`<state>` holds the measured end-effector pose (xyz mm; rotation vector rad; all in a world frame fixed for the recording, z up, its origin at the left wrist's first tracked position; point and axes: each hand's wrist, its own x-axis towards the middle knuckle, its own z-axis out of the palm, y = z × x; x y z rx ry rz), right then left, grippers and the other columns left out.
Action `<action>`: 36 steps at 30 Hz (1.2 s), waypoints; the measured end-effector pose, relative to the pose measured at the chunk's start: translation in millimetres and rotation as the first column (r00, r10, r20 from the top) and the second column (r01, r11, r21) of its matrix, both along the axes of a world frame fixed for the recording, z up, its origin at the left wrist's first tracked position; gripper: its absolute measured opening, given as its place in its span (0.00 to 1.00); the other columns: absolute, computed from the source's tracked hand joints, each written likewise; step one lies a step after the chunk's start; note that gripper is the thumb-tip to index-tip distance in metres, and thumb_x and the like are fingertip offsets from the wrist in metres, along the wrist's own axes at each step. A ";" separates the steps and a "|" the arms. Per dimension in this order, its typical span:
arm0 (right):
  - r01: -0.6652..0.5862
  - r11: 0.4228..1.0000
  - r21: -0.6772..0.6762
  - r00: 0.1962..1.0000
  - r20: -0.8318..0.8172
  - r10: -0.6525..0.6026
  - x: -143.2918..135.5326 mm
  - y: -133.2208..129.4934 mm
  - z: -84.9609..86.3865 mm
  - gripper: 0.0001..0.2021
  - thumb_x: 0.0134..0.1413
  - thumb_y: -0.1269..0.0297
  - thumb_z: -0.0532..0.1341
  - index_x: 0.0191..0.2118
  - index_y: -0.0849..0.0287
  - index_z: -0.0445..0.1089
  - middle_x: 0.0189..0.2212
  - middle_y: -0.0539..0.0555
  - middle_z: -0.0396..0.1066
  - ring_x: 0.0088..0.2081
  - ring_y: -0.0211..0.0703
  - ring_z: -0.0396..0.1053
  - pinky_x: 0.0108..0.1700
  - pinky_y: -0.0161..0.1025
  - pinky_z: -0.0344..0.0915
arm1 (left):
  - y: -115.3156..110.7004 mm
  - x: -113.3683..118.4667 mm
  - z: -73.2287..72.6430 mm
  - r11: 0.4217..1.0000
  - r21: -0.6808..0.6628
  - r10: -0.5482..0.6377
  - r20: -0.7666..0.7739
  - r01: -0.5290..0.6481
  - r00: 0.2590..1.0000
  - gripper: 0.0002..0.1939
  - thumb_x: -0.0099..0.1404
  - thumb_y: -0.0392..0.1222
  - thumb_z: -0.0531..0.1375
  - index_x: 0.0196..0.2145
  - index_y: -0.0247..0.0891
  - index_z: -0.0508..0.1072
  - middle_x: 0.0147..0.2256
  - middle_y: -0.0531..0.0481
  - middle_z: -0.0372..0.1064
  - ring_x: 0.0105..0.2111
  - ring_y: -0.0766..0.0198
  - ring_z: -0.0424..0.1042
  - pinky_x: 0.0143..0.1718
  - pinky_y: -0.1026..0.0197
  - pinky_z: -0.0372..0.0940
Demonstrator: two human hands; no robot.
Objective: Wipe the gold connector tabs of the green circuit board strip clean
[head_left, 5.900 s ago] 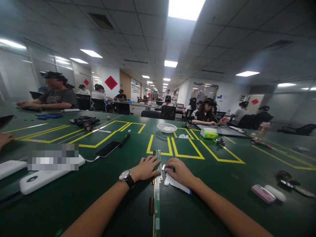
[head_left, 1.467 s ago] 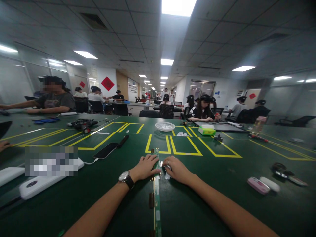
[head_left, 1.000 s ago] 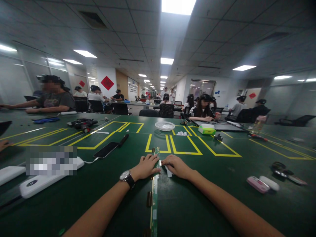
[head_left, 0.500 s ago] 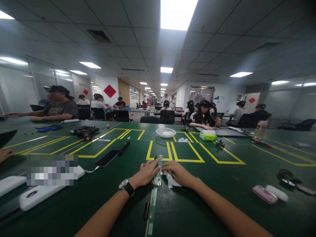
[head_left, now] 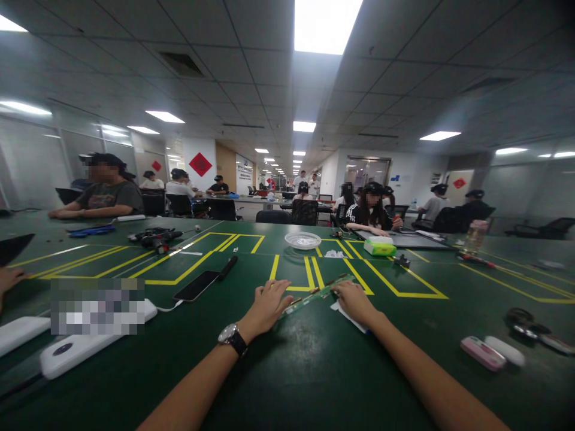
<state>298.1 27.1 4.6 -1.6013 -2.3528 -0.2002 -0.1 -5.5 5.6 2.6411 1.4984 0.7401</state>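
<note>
A long, narrow green circuit board (head_left: 309, 297) lies slantwise between my hands, its far end up to the right. My left hand (head_left: 268, 304), with a watch on the wrist, has thumb and fingers at the board's left end, closed on it as far as I can see. My right hand (head_left: 356, 301) is curled, its fingertips on the board toward the right end. A crumpled white tissue-like sheet (head_left: 348, 316) sticks out from under the right palm, mostly hidden by it.
On the green table (head_left: 278, 383), a phone (head_left: 197, 286) on a cable and a white power strip (head_left: 99, 341) lie left. A white plastic basket (head_left: 302, 240) and a green tissue pack (head_left: 380, 246) stand ahead. A pink case (head_left: 482, 353) lies right. Several people sit beyond.
The circuit board has swung from pointing straight away from me to a slant across the table. My right hand has moved right with the white sheet; my left hand has shifted only slightly.
</note>
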 end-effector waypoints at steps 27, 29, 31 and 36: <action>0.354 0.917 -0.181 0.932 0.146 -0.331 44.7 20.6 -17.0 0.25 0.60 0.67 0.44 0.63 0.56 0.55 0.64 0.58 0.50 0.63 0.59 0.49 0.58 0.62 0.44 | -7.5 4.6 -4.1 0.988 -0.108 -0.126 -0.176 0.108 0.976 0.24 0.72 0.56 0.42 0.60 0.45 0.56 0.57 0.44 0.59 0.56 0.50 0.54 0.52 0.46 0.49; 0.353 0.915 -0.194 0.932 0.159 -0.326 46.3 21.9 -17.8 0.26 0.61 0.66 0.43 0.64 0.56 0.53 0.65 0.58 0.48 0.63 0.59 0.47 0.59 0.63 0.42 | -7.1 4.4 -4.7 0.988 -0.104 -0.129 -0.176 0.112 0.976 0.24 0.72 0.56 0.43 0.60 0.45 0.57 0.57 0.44 0.59 0.56 0.50 0.54 0.52 0.47 0.50; 0.346 0.918 -0.195 0.934 0.165 -0.318 47.3 22.9 -17.3 0.26 0.60 0.65 0.43 0.64 0.55 0.52 0.65 0.58 0.48 0.64 0.59 0.45 0.59 0.64 0.40 | -7.5 4.1 -4.3 0.988 -0.097 -0.133 -0.170 0.117 0.976 0.24 0.72 0.56 0.42 0.60 0.45 0.57 0.57 0.44 0.59 0.55 0.51 0.55 0.52 0.47 0.50; 0.304 0.937 -0.173 0.947 0.166 -0.277 46.4 22.0 -7.8 0.24 0.58 0.65 0.46 0.60 0.55 0.59 0.62 0.58 0.55 0.62 0.58 0.50 0.57 0.61 0.45 | -8.8 3.7 -1.5 0.990 -0.083 -0.130 -0.171 0.117 0.977 0.23 0.72 0.56 0.43 0.60 0.45 0.57 0.56 0.46 0.60 0.55 0.52 0.55 0.51 0.48 0.51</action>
